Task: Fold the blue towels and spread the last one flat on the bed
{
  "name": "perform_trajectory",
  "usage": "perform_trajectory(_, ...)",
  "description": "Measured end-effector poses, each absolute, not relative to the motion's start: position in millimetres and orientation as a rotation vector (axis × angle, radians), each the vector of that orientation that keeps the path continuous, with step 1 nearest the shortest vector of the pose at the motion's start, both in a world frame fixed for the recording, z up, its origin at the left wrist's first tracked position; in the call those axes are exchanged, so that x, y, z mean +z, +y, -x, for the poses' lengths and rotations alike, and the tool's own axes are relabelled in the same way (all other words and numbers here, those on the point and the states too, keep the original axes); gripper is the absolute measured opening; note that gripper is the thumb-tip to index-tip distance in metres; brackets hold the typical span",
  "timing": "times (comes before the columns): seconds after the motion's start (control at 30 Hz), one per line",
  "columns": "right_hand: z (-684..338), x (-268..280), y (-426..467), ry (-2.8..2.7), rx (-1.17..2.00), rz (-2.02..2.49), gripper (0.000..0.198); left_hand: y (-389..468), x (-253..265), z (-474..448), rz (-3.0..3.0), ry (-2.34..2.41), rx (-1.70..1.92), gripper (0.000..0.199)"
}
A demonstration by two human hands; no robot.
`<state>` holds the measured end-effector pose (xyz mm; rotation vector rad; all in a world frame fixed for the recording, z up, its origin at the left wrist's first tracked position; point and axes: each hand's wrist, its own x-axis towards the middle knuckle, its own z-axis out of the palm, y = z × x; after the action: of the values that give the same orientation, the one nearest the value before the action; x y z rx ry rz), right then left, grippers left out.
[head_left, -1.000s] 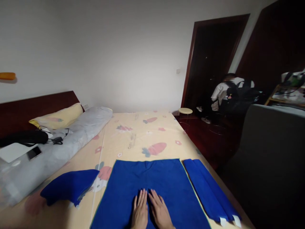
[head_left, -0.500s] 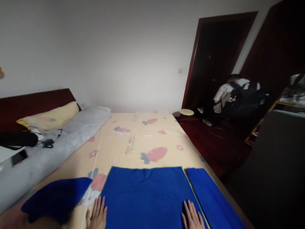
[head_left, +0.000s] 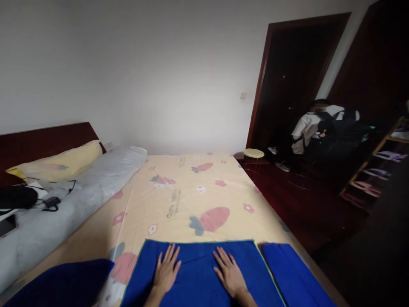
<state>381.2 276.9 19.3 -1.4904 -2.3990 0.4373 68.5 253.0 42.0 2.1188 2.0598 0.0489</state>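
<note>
The blue towel [head_left: 198,277] lies spread flat on the bed [head_left: 179,200], and the left hand [head_left: 166,270] and right hand [head_left: 230,275] both press down on it with fingers [head_left: 174,253] stretched out wide, holding nothing.

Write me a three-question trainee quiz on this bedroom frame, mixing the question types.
1. True or false: both hands lie flat, palms down, on the spread blue towel.
2. Multiple choice: what lies just right of that towel on the bed? A) a folded blue towel B) a yellow pillow C) a phone
3. Fill in: the long grey bolster lies along the bed's ____ side.

Key
1. True: the left hand and right hand rest spread on it, gripping nothing.
2. A: the folded blue towel.
3. Left: the grey bolster lies beside the yellow pillow.
</note>
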Motion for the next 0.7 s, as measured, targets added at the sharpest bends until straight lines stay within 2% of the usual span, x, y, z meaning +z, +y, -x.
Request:
perform_trajectory(0.17,-448.4,6.1,309.7,-2.211,0.214,1.810,0.059,279.3,53.6,14.6,-1.844,2.337,-0.158,0.056)
perform_trajectory(0.3,-470.4,-2.8,316.6,-2.108,0.103,2.027,0.063,281.6,53.9,44.3,-1.784,2.456,-0.269,0.055)
perform_trajectory(0.53,-471.6,-1.8,320.7,-2.154,0.122,2.083,0.064,290.5,67.0,44.7,-2.040,2.603,-0.159,0.037)
perform_trajectory(0.7,-474.9,-5.8,326.5,-2.136,0.061,2.068,0.063,298.3,70.3,39.1,-1.844,2.803,0.033,0.037)
